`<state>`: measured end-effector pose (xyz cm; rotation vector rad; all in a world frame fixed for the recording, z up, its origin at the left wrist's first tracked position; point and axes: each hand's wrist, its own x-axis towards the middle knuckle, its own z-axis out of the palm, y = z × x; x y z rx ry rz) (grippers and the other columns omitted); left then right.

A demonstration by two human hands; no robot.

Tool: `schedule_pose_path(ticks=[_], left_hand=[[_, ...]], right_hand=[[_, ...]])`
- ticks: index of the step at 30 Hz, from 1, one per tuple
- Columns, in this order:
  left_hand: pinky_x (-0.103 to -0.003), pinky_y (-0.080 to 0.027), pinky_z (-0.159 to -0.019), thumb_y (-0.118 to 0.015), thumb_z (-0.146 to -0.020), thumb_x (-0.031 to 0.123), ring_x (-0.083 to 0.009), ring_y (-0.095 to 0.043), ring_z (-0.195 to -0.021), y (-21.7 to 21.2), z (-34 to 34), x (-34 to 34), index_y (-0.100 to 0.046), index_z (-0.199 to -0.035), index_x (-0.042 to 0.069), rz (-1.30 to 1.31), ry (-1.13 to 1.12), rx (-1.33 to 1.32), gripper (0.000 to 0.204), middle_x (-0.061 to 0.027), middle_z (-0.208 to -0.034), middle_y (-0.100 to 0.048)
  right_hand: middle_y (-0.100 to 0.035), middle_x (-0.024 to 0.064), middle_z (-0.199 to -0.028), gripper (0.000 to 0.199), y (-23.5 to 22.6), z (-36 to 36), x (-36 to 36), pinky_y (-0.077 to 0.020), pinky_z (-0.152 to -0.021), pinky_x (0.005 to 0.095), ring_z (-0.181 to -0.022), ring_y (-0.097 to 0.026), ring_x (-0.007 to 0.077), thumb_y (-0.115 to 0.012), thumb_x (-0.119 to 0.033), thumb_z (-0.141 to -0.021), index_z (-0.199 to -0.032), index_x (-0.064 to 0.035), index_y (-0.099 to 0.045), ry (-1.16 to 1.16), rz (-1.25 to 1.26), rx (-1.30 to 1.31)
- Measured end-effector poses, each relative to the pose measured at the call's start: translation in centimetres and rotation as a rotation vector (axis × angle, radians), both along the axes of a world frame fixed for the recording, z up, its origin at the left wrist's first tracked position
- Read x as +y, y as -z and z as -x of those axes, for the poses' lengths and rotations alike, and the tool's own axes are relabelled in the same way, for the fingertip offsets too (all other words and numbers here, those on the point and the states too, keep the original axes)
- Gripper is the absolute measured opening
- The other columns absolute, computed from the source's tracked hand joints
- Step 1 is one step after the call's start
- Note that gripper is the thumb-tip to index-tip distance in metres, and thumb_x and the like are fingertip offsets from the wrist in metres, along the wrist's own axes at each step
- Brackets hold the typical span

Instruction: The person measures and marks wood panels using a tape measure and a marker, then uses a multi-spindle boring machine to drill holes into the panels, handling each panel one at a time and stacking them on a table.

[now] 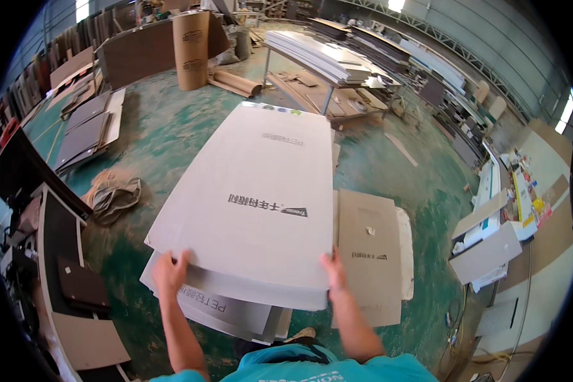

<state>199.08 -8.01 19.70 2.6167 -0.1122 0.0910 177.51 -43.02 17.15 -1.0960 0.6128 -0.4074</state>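
A large pale grey sheet panel (254, 191) with printed marks lies tilted in front of me, stretching away over the floor. My left hand (170, 272) grips its near left corner. My right hand (333, 266) grips its near right corner. Beneath it rests a stack of similar grey sheets (235, 309), fanned out at the near end. A brown cardboard sheet (369, 251) lies on the floor just right of the stack.
A tall roll of brown paper (191, 49) stands at the back. A metal table stacked with white panels (325, 57) is beyond the sheet. Dark boards (86, 130) lie left, crumpled wrapping (114, 197) nearby, a dark cabinet (63, 280) at near left, cluttered benches (509, 210) right.
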Motion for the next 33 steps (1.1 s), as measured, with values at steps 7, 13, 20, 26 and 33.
schedule_pose_path(ticks=[7,13,20,26,33], left_hand=[[-0.034,-0.047,-0.07,-0.051,-0.098,0.042,-0.0174,-0.06,-0.084,1.7,5.9,-1.9,-0.06,-0.115,0.002,0.642,0.183,0.443,0.044,-0.0076,-0.091,-0.062],[-0.037,-0.038,-0.105,-0.052,-0.094,0.046,-0.0249,-0.041,-0.133,5.3,6.6,-3.5,-0.034,-0.15,0.01,1.199,0.15,0.698,0.069,-0.0091,-0.148,-0.041],[-0.038,-0.042,-0.101,-0.052,-0.094,0.047,-0.0209,-0.053,-0.12,4.9,11.7,-3.8,-0.05,-0.138,0.008,1.26,0.053,0.672,0.059,-0.0056,-0.136,-0.054],[-0.043,-0.042,-0.1,-0.062,-0.089,0.041,-0.0309,-0.052,-0.121,3.8,18.9,-9.3,-0.06,-0.124,0.003,0.692,-0.254,0.092,0.051,-0.0189,-0.127,-0.056],[-0.049,-0.032,-0.108,-0.064,-0.083,0.03,-0.0325,-0.046,-0.13,1.4,29.0,-15.7,-0.06,-0.123,0.01,0.171,-0.087,-0.688,0.045,-0.0133,-0.13,-0.054]], right_hand=[[-0.053,0.0141,-0.137,0.07,-0.3,2.1,-11.9,-0.0403,-0.104,0.0367,-0.124,-0.052,0.0238,-0.063,-0.033,-0.091,-0.149,-0.0068,-0.034,-0.236,-0.046,0.057],[-0.054,0.0133,-0.134,0.069,-0.4,2.4,-11.9,-0.0409,-0.102,0.0368,-0.12,-0.053,0.0238,-0.062,-0.038,-0.091,-0.146,-0.0052,-0.038,-0.278,-0.068,-0.063],[-0.06,0.0095,-0.125,0.056,1.7,5.9,-12.1,-0.037,-0.104,0.0353,-0.118,-0.053,0.0197,-0.064,-0.034,-0.09,-0.136,-0.0048,-0.051,-0.254,-0.066,-0.083],[-0.058,0.0083,-0.131,0.064,4.8,9.7,-16.8,-0.0407,-0.101,0.0392,-0.12,-0.054,0.0239,-0.061,-0.047,-0.09,-0.136,-0.0035,-0.05,-0.225,-0.072,-0.068],[-0.053,0.0088,-0.136,0.069,3.1,10.5,-14.9,-0.0385,-0.101,0.0422,-0.124,-0.05,0.0276,-0.054,-0.055,-0.091,-0.139,-0.0068,-0.048,-0.184,-0.08,-0.047]])
